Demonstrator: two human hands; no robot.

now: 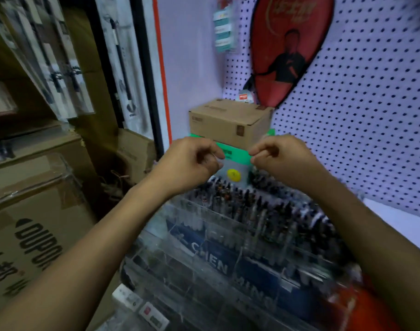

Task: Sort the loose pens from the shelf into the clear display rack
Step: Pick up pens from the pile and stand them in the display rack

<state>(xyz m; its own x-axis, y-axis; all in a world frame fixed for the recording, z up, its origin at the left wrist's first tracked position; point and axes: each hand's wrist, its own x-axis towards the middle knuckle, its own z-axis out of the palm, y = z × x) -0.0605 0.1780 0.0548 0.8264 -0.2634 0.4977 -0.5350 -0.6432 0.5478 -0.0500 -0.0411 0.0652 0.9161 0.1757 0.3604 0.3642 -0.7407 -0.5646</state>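
Nearest us, at the front edge of the clear display rack (228, 266), the tiers carry blue strips with white letters; we can read "CHEN" on one, the rest is blurred. Small white tags at the rack's front left corner are too smeared to read. To our left a cardboard carton (32, 225) shows what looks like "DUPO" turned sideways, above some characters we cannot make out.

The rack's rear rows are already packed with dark-capped pens (263, 206). Above them, our left hand (192, 161) and right hand (280, 156) each pinch an upper corner of a clear packet (235, 169) with a yellow round sticker, fingers curled, thumb and forefinger pressed together on the film. Whether it holds pens we cannot tell.

If we mean to open it, we judge it best to pull the corners apart evenly and keep it over the rack, so anything that slips falls into a compartment.

Beyond, a small brown box (230, 123) sits on a green one at the shelf's back corner; its print is illegible. A red racket cover (290, 44) hangs on the pegboard.
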